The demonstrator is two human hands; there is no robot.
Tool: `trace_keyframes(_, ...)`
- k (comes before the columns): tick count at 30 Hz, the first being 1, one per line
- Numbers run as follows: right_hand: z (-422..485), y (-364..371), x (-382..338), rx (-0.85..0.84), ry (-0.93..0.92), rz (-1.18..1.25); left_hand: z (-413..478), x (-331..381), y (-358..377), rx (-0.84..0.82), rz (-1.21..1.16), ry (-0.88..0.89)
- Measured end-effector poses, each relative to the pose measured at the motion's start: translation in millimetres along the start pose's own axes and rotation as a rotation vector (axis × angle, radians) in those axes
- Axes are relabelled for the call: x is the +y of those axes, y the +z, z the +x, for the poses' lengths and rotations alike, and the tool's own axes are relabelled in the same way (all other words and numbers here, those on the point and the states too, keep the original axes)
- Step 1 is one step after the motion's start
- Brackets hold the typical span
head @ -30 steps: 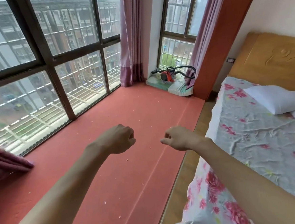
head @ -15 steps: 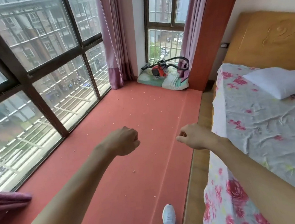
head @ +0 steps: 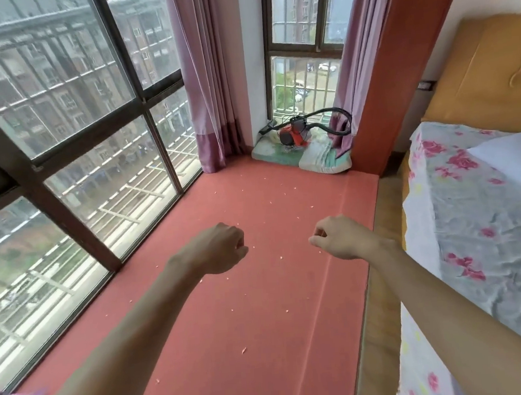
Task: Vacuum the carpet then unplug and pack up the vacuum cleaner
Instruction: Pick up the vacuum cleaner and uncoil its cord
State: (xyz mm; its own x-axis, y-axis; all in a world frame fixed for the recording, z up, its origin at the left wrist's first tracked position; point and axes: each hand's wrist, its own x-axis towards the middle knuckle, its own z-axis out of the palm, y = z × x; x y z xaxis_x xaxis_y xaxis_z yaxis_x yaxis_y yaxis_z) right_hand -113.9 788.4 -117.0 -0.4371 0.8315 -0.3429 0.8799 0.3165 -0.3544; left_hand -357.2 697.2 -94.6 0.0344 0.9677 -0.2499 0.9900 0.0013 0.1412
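Here, tall barred windows (head: 61, 135) run along the left. The left hand (head: 218, 250) hangs above the red carpet (head: 262, 321), fingers curled into a fist round nothing. Pale crumbs (head: 244, 350) dot the carpet. In the far corner the red vacuum cleaner (head: 293, 134) sits on a green cushion (head: 276, 152), its black hose (head: 333, 112) looping rightward; any lettering is too small to read. The right hand (head: 338, 238) is likewise curled, empty. A floral bed (head: 473, 227) lies right.
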Motion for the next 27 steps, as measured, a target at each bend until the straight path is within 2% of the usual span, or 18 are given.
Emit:
trace_keyframes(10,168.5,-48.1,0.5,0.007,0.024,-0.004,167.4,-63.3,-36.7,0.019,-0.006,0.05)
trace_keyframes(15,262.3,-77.1,-10.0,0.111,0.032,0.04,268.2,-108.0,-53.5,0.072,0.016,0.095)
trace_keyframes(21,358.9,-121.2,-9.7,0.109,0.094,0.015,385.1,-153.0,-93.4,0.008,0.081,0.144)
trace_keyframes(27,438.3,-153.3,20.8,0.117,0.177,0.053,493.2,-164.2,-120.8,-0.06,0.116,0.204)
